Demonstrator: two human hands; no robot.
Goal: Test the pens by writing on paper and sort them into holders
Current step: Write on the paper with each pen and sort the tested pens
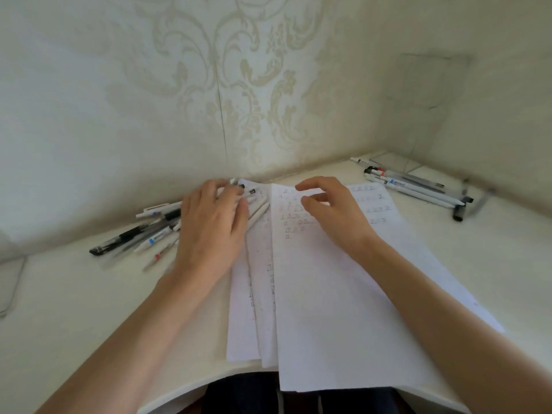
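Pens (pixel 155 236) sit in a loose heap at the left end of the desk (pixel 74 294), close to the wall (pixel 89 130), and since it's the bigger, messier bunch I'd guess that's the untested lot. The person's left hand (pixel 212 222) lies flat over the right edge of that heap. Its fingers are stretched out and spread across a few white pens (pixel 260 212) that spill onto the sheets, and they aren't closed round any one of them, so to me it looks like sifting for the next one to try. In the middle is the paper (pixel 328 309), several overlapping sheets running from the wall down past the desk's front edge. The top sheet has rows of small handwritten marks up at the far end, presumably test scribbles. The right hand (pixel 334 213) hovers over those marks with its fingers loosely curved, thumb and forefinger apart, nothing in it. It's parked right where the writing happens, so probably ready to take a pen. Over in the right corner a second group of pens (pixel 418 189) lies fairly neatly side by side, well apart from the heap, which reads like a "done" pile to me. Funny thing, I can't spot any holders from here.
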